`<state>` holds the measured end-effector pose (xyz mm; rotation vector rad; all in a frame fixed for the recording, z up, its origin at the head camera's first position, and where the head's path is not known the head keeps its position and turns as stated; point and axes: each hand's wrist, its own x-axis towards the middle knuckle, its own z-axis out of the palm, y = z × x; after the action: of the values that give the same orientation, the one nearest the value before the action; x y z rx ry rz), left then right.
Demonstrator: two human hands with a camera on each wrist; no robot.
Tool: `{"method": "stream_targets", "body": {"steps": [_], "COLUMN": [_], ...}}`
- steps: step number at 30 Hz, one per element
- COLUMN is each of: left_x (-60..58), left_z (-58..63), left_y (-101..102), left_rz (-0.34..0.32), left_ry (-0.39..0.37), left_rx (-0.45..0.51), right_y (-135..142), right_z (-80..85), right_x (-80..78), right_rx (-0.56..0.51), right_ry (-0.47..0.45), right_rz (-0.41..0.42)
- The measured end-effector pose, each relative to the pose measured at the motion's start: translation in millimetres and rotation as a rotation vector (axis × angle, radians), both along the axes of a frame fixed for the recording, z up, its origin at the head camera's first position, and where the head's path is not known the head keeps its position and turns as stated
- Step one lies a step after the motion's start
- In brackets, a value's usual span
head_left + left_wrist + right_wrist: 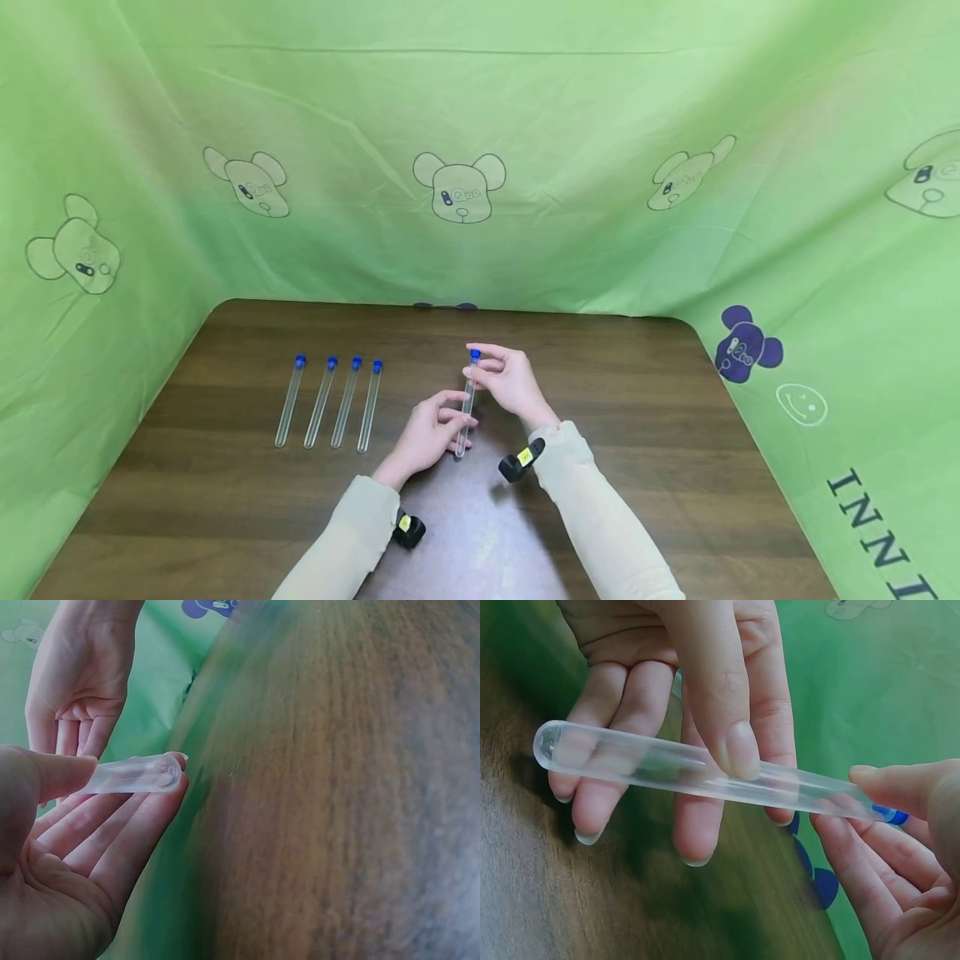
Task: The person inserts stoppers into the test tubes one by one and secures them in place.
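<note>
A clear test tube (660,765) with a blue cap (476,354) is held between both hands above the table. My left hand (429,433) pinches the tube's lower half, thumb on top and fingers spread beneath it. At the capped end, my right hand (513,383) pinches the tube between thumb and fingers. In the left wrist view the tube's rounded end (166,774) juts past the left thumb, over the fingers. In the right wrist view part of the blue cap is hidden by the right hand.
Several capped test tubes lie side by side left of the hands, the nearest tube (370,408) closest to the left hand. The brown wooden table (637,400) is bordered by green printed cloth (570,250) at the back and sides.
</note>
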<state>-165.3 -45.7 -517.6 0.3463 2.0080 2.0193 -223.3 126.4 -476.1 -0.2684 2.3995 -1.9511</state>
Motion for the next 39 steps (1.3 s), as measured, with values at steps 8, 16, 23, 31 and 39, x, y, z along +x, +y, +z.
{"method": "stream_targets", "body": {"steps": [8, 16, 23, 31, 39], "left_x": [-2.0, -0.5, 0.8, 0.6, -0.9], "left_z": [0.6, 1.0, 1.2, 0.0, 3.1], "left_y": [-0.8, -1.3, 0.8, 0.4, 2.5], "left_rz": [0.011, 0.024, 0.033, 0.031, 0.031], "left_ry": [0.030, 0.021, 0.028, 0.039, 0.065], "left_rx": [0.010, 0.006, 0.022, 0.014, 0.016], "right_y": [-2.8, -4.5, -3.4, -2.2, 1.3], "right_z": [4.5, 5.2, 4.2, 4.3, 7.6], "right_x": [-1.5, -0.6, 0.3, 1.1, 0.0], "right_rx": [0.016, 0.002, -0.013, -0.007, -0.029], "right_ry": [0.028, 0.008, -0.002, -0.003, 0.010], "right_rz": [-0.007, -0.012, -0.019, -0.016, -0.017]}}
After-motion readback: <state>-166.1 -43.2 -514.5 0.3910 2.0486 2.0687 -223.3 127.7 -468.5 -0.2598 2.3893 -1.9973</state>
